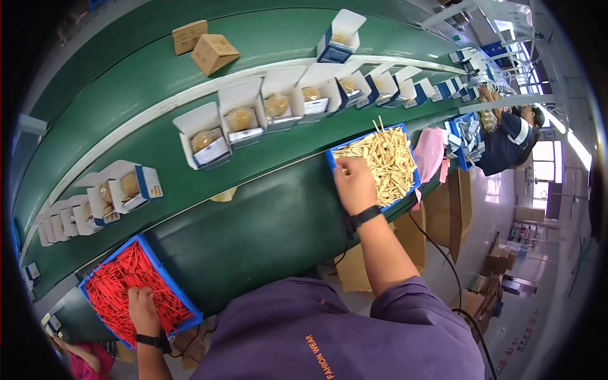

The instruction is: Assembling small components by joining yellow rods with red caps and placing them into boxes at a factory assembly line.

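Note:
My left hand [143,309] reaches into a blue bin [171,278] heaped with thin red sticks [130,269]. Its fingers are curled down among them, and whatever they pinch is hidden. My right hand [356,185] is over the left side of a second blue bin [415,168], filled with short pale wooden sticks [386,161]. The fingers there are bent in toward the thumb; I cannot make out what lies between them. Beyond both bins, open white-and-blue boxes [206,142] stand in a row, each with a round yellowish item [240,118] inside.
A green conveyor belt [126,107] runs across, with two brown cartons [214,54] at the far side. More open boxes [130,187] stand at left. A pink cloth [430,152] hangs beside the right bin. Co-workers [516,139] are at the far right and lower left.

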